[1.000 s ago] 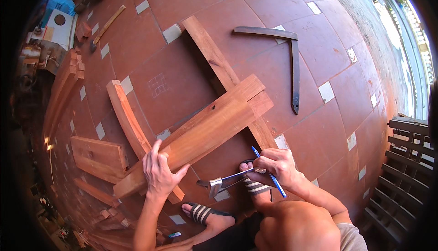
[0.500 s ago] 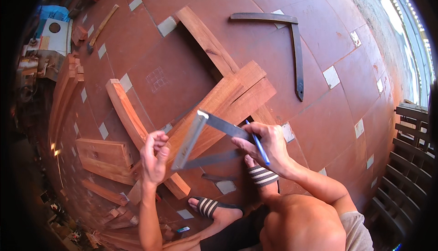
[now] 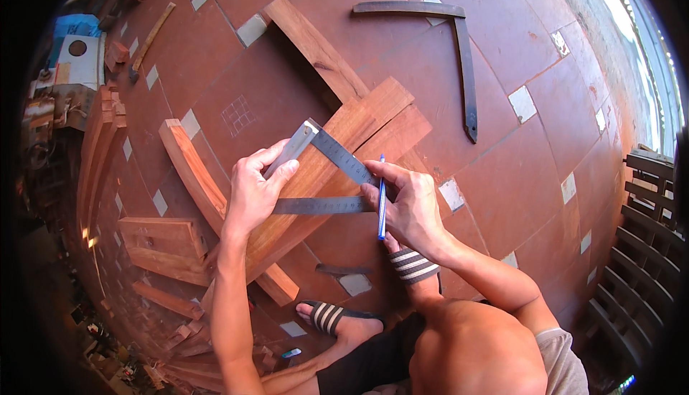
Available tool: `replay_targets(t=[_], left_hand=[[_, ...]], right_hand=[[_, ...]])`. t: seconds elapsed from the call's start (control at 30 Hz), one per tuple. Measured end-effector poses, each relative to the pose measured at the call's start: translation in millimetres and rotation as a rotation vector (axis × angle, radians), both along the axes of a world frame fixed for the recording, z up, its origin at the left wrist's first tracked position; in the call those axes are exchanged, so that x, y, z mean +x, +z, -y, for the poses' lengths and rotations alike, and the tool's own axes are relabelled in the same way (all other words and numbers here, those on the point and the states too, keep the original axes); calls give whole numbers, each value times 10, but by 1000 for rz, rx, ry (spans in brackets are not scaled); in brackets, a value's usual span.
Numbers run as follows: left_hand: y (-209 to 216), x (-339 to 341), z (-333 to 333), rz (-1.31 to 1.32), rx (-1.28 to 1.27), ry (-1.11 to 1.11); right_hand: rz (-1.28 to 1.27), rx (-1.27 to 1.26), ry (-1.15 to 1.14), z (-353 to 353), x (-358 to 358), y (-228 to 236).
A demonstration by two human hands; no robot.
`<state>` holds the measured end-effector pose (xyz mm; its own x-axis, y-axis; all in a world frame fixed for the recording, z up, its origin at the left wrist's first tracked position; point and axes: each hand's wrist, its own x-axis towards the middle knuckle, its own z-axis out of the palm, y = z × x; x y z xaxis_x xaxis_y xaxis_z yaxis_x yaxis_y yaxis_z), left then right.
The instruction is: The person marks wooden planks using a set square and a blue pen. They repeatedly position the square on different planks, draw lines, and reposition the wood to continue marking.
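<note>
In my left hand (image 3: 252, 190) is the thick light-metal stock of a marking square (image 3: 339, 153), with fingers and thumb wrapped round it. Two thin graduated blades run from that stock toward my right hand (image 3: 410, 207) and form a triangle. The thumb and fingers of my right hand pinch the far corner of the square; that corner is hidden. A blue and white pen (image 3: 382, 215) is also held upright in the right hand. Beneath the square, two reddish wooden beams (image 3: 391, 104) lie side by side across narrower wooden bars (image 3: 316, 50).
A large dark L-shaped square (image 3: 465, 72) lies on the tiled floor at the far right. More wooden pieces (image 3: 190, 161) are spread on the left, with a hammer (image 3: 152, 39) beyond them. A dark slatted rack (image 3: 646, 237) stands at the right. My sandalled feet are close to the beams.
My left hand has moved up and taken hold of the square's stock, where before it was apart from it. The square has turned and shifted slightly away. The pen stands more upright.
</note>
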<state>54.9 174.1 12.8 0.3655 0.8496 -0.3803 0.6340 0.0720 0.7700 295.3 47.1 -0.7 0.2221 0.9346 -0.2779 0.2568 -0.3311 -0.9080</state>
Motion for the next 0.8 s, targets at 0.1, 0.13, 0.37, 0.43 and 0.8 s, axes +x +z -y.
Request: replay_targets(t=[0.1, 0.13, 0.37, 0.43, 0.8], left_hand=[[-77, -6, 10, 25, 32, -6], [-86, -3, 13, 28, 43, 4], [-81, -29, 36, -5, 40, 11], [-67, -29, 27, -21, 22, -2], [-76, 16, 9, 33, -15, 3]], right_hand=[[-4, 2, -1, 19, 26, 11], [-4, -5, 0, 20, 27, 19], [1, -17, 15, 48, 44, 2], [-39, 13, -25, 83, 66, -71], [30, -50, -183, 115, 424, -162]])
